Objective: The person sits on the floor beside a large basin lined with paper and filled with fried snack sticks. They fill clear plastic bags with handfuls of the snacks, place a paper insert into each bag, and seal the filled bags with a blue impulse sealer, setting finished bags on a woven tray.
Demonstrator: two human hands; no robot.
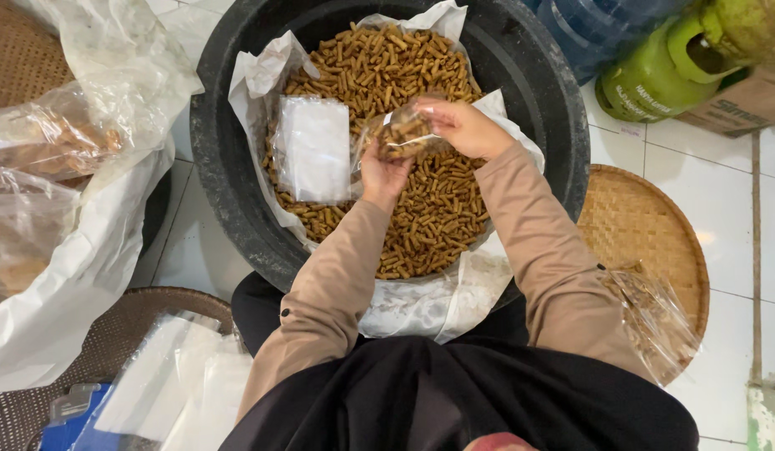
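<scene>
big black tub in the middle of the white tiled floor, lined with a white plastic sheet and heaped with short brown snack sticks. narrow strip of bare tile between the tub's left rim and the large white sack at the left edge; more open tile to the right, beyond the round woven tray tucked just beside the tub. green gas cylinder and blue water jug crowded at the top right corner. small clear bag partly filled with sticks, raised just above the heap at the tub's middle. left hand closed around the bag from below; right hand pinching the bag's top edge between fingertips. flat empty clear bag lying on the sticks just left of the hands. stack of clear bags on a dark woven tray at the lower left. filled clear bag on the round tray near the right elbow.
</scene>
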